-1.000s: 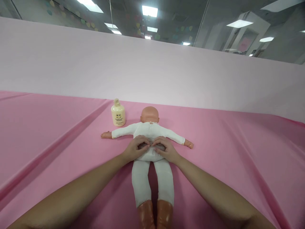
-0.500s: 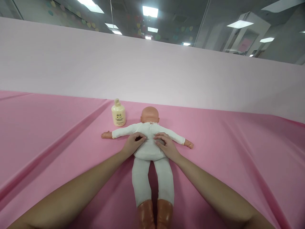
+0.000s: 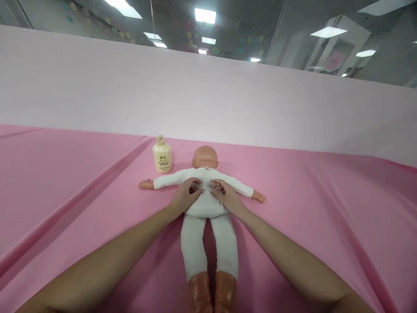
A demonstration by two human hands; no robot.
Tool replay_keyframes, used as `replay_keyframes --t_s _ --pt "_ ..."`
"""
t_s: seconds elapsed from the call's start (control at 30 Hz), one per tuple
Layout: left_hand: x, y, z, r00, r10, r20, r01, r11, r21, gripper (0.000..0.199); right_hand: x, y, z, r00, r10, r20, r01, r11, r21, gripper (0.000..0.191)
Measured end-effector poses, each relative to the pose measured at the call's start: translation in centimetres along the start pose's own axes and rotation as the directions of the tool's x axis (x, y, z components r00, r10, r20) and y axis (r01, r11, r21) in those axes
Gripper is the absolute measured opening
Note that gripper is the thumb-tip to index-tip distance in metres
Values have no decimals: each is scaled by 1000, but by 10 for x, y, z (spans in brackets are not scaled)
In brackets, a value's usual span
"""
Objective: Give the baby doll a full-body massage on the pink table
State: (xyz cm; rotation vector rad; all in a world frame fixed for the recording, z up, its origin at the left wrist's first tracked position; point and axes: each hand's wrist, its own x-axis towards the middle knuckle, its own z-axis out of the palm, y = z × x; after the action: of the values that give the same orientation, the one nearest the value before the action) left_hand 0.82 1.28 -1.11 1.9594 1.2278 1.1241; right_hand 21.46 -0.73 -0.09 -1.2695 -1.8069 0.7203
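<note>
A baby doll in a white cloth suit lies face down with its arms stretched out to the sides. On the left half of its upper back rests my left hand, fingers curved and the thumb apart from them. My right hand mirrors it on the right half, thumb and fingers also apart, touching the cloth near the midline. Neither hand visibly grips the cloth. Beyond the doll's left-side arm stands a cream pump bottle with a dark printed label.
Pink cloth covers the surface and has raised folds on both sides. A low white wall runs along the back. Above it, dark glass shows ceiling lights and small coloured shapes.
Both hands have shifted slightly on the doll's back. The gap between thumb and fingers of my left hand looks wider. The doll and bottle stay in place.
</note>
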Motion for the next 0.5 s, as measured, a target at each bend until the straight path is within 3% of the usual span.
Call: replay_keyframes --t_s 0.1,0.37,0.5 --pt "1 -3 3 1000 -30 9 30 1000 3 36 4 0 2 1000 -3 6 3 1000 -31 32" --pt "12 -7 7 999 -35 11 35 998 47 25 17 8 10 998 -9 -65 3 996 -92 25" --pt "23 -7 9 999 -38 4 37 989 145 23 27 10 14 993 35 -116 -62 968 -243 20"
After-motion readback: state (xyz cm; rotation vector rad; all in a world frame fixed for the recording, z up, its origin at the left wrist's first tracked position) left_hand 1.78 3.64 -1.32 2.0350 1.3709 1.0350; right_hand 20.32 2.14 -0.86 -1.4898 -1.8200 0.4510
